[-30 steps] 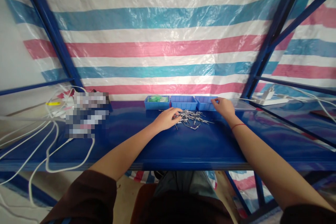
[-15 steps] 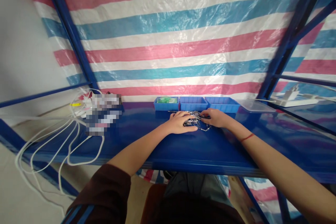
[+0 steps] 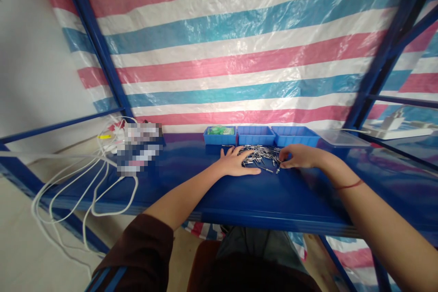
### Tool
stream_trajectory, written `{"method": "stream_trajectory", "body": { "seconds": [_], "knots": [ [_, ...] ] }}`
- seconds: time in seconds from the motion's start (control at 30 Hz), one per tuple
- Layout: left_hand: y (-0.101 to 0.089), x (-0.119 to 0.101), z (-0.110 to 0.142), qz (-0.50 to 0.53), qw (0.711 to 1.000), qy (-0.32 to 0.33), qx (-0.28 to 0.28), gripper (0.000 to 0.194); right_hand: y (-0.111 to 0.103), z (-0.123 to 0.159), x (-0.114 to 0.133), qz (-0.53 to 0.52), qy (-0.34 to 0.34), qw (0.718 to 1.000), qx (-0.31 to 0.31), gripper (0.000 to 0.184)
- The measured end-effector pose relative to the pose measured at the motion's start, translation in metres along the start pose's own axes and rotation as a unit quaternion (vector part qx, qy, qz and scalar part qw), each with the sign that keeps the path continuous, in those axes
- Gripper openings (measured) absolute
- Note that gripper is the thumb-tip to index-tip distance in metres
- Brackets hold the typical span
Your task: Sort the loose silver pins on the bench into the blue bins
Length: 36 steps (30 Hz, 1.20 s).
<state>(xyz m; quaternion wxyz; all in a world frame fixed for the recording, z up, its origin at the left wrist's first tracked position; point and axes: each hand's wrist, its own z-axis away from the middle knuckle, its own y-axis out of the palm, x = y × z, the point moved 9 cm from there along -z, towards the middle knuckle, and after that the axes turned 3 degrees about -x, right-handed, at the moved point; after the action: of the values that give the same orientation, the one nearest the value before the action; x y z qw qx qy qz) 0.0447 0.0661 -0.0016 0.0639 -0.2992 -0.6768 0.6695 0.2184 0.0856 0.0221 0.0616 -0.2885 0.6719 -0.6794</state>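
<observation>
Now | left hand (image 3: 235,163) splayed by slender metal pins (image 3: 263,153) | right hand (image 3: 298,157) curled, grip unclear

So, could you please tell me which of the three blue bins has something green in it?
The leftmost bin: crumpled green material shows inside it, whereas no green shows in the middle bin or the rightmost bin.

I'm viewing a blue table (image 3: 239,198) carrying metal pins (image 3: 262,153) between my left hand (image 3: 235,163) and right hand (image 3: 299,156), three bins (image 3: 256,136) standing beyond, white cables (image 3: 137,185) lying leftward.
</observation>
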Motion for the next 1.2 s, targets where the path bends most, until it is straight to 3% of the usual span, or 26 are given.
{"method": "stream_trajectory", "body": {
  "seconds": [0.07, 0.3, 0.47, 0.57, 0.67, 0.97, 1.2],
  "knots": [
    [-0.001, -0.003, -0.002, -0.001, 1.000, 0.000, -0.012, 0.084, 0.003, -0.005, 0.010, 0.013, 0.004, 1.000, -0.001, 0.005],
    [-0.001, -0.013, -0.009, -0.014, 0.998, -0.002, -0.058, 0.078, 0.004, -0.012, 0.045, 0.101, -0.035, 0.993, -0.054, 0.010],
    [-0.012, -0.017, -0.009, -0.006, 0.987, 0.040, -0.152, 0.062, -0.004, -0.009, 0.057, 0.094, -0.043, 0.988, -0.112, 0.010],
    [-0.025, -0.025, -0.007, 0.024, 0.970, 0.110, -0.213, 0.048, -0.013, -0.007, 0.063, 0.008, -0.065, 0.982, -0.177, 0.012],
    [-0.033, -0.030, -0.004, 0.084, 0.959, 0.152, -0.225, 0.032, -0.013, -0.009, 0.065, -0.143, -0.095, 0.965, -0.196, 0.010],
    [-0.037, -0.022, -0.002, 0.288, 0.931, 0.086, -0.205, 0.023, -0.015, -0.009, 0.067, -0.410, -0.069, 0.885, -0.207, 0.023],
    [-0.051, -0.014, 0.001, 0.321, 0.905, 0.073, -0.269, 0.024, -0.017, -0.006, 0.065, -0.481, -0.036, 0.850, -0.213, 0.024]
  ]
}}
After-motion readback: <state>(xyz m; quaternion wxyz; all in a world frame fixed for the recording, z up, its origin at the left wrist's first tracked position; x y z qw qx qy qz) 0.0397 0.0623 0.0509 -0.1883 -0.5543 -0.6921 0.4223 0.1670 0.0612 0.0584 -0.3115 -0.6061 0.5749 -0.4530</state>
